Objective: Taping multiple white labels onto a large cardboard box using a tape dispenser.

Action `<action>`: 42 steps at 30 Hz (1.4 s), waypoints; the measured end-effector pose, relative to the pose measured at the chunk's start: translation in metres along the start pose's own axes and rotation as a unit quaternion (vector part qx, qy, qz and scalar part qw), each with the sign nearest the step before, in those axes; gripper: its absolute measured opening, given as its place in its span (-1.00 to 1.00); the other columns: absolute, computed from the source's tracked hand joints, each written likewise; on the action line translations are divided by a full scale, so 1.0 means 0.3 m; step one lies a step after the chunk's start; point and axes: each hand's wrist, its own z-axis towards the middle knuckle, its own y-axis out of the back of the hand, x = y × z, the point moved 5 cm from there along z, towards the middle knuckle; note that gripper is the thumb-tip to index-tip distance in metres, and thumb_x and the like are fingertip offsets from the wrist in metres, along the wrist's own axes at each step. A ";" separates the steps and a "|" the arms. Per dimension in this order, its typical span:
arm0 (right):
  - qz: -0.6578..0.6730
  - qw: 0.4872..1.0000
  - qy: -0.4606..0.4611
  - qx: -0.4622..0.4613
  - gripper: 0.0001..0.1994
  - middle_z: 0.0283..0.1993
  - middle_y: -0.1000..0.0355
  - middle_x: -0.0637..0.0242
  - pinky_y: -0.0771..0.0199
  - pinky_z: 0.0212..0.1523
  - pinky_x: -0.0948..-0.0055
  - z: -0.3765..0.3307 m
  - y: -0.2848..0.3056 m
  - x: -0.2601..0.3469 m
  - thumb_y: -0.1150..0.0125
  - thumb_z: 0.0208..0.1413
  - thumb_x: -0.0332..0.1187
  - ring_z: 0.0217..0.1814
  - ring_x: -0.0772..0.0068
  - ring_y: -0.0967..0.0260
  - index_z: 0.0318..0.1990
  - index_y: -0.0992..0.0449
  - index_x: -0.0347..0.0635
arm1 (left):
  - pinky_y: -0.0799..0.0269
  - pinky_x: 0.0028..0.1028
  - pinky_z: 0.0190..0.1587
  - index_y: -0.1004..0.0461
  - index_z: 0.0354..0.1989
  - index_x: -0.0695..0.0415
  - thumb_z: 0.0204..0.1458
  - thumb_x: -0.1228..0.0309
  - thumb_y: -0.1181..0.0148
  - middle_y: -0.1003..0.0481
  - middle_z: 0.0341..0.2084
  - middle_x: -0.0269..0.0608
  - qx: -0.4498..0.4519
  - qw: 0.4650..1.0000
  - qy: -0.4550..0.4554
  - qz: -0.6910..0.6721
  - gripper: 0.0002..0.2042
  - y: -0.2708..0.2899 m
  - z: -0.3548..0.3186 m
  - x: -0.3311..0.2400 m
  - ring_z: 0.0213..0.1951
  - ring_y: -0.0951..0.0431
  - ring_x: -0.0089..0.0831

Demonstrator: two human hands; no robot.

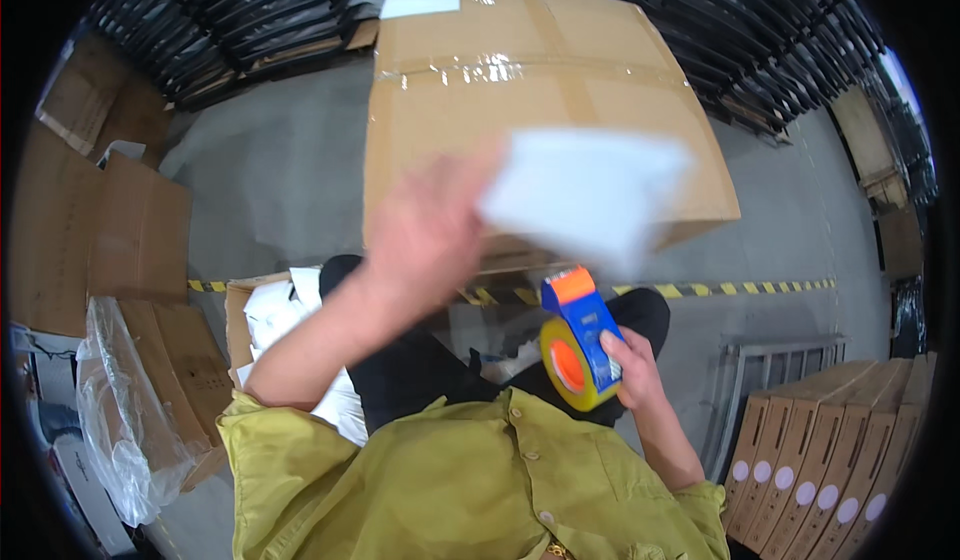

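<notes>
My left hand [428, 222] is raised in front of me, blurred by motion, its fingers closed on the edge of a white sheet or packet [590, 192]. Blur hides what kind of packet it is. Behind it stands a large taped cardboard box [530, 90] with a white label [420, 4] on its far left corner. Over my right knee, my right hand [632, 365] grips a blue tape dispenser [588, 332] by its side. An orange head tops the dispenser, and a yellowish roll of tape [568, 365] with an orange core sits in it.
An open carton [240, 325] of white packets stands beside my left leg. Cardboard boxes and clear plastic film [130, 430] lie farther left. Several upright flat cartons [810, 460] and a grey metal frame [775, 360] are at right. Black racks line the back; striped floor tape [740, 288] crosses the floor.
</notes>
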 end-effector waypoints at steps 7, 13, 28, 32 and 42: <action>-0.008 1.000 -0.003 -0.013 -0.69 -0.39 -0.43 0.30 -0.33 -0.38 0.61 -0.036 -0.002 -0.026 -0.17 -0.04 -0.26 -0.43 0.62 -0.34 -0.29 -0.40 -0.39 | -0.20 -0.19 -0.02 -0.15 0.08 0.00 0.05 0.25 0.12 -0.38 -0.29 -0.01 0.083 0.941 0.178 0.277 -0.61 -0.116 0.191 0.606 -0.19 -0.39 -0.10; -0.010 0.998 -0.044 -0.053 -0.71 -0.40 -0.43 0.33 -0.35 -0.37 0.62 -0.020 0.019 -0.042 -0.15 -0.04 -0.28 -0.45 0.63 -0.35 -0.30 -0.41 -0.38 | -0.17 -0.19 0.00 -0.12 0.10 -0.04 0.06 0.20 0.14 -0.36 -0.27 0.05 0.110 0.914 0.214 0.328 -0.60 -0.295 0.334 0.836 -0.16 -0.37 -0.10; 0.050 0.988 -0.132 -0.070 -0.64 -0.36 -0.43 0.15 -0.43 -0.27 0.49 0.104 0.027 -0.050 -0.15 -0.02 -0.28 -0.38 0.47 -0.41 -0.24 -0.37 -0.50 | 0.11 0.06 0.11 -0.15 0.11 -0.12 0.09 0.11 0.21 -0.27 -0.06 0.07 0.204 0.903 0.259 0.276 -0.60 -0.422 0.506 0.975 0.03 -0.23 -0.13; 0.016 0.988 -0.134 -0.077 -0.67 -0.39 -0.43 0.20 -0.41 -0.33 0.54 0.128 0.035 -0.077 -0.17 -0.03 -0.29 -0.42 0.52 -0.38 -0.29 -0.37 -0.46 | 0.16 0.16 0.10 -0.27 0.03 -0.13 0.04 0.09 0.14 -0.27 -0.03 0.00 0.176 0.918 0.317 0.158 -0.63 -0.418 0.494 1.032 0.05 -0.21 -0.11; 0.023 0.988 -0.123 -0.086 -0.71 -0.43 -0.42 0.27 -0.38 -0.38 0.57 0.122 0.039 -0.099 -0.19 -0.04 -0.29 -0.46 0.56 -0.36 -0.33 -0.39 -0.41 | 0.24 0.28 0.06 -0.37 -0.07 -0.17 -0.05 0.05 -0.01 0.05 0.19 -0.03 0.109 0.898 0.362 0.225 -0.64 -0.387 0.500 1.015 0.21 0.19 0.13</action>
